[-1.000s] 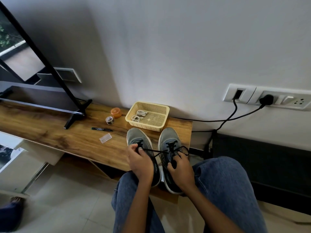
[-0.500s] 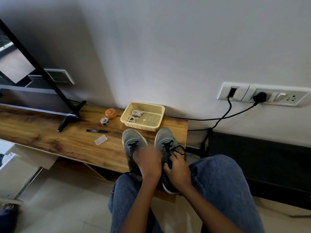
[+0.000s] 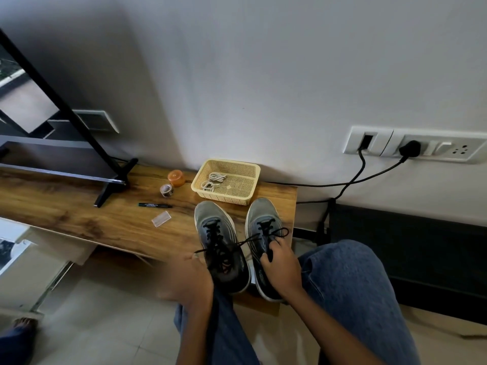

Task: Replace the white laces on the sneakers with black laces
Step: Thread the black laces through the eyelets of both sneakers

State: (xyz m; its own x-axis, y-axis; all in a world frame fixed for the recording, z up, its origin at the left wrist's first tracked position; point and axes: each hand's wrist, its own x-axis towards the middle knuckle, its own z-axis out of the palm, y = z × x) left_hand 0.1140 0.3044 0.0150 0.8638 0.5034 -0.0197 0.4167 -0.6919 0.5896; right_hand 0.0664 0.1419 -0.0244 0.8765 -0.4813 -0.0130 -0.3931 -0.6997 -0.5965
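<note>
Two grey sneakers stand side by side at the right end of the wooden table (image 3: 79, 206), toes to the wall. The left sneaker (image 3: 220, 243) carries a black lace. The right sneaker (image 3: 263, 233) also has a black lace (image 3: 253, 239), one end stretched taut leftwards across the left shoe. My left hand (image 3: 188, 280), blurred, is left of the left sneaker's heel and pinches that lace end. My right hand (image 3: 280, 262) grips the right sneaker at its tongue, fingers on the lace. White laces (image 3: 213, 181) lie coiled in the yellow basket (image 3: 247, 192).
A black marker (image 3: 154, 206), a small clear packet (image 3: 161, 218), a tape roll (image 3: 166, 190) and an orange lid (image 3: 176, 177) lie left of the basket. A black TV stand (image 3: 116, 180) stands further left. Black cables (image 3: 342, 184) run from wall sockets. My jeans-clad knees fill the foreground.
My left hand has swung from over the left sneaker down and to the left, pulling the black lace end taut. My right hand stays on the right sneaker.
</note>
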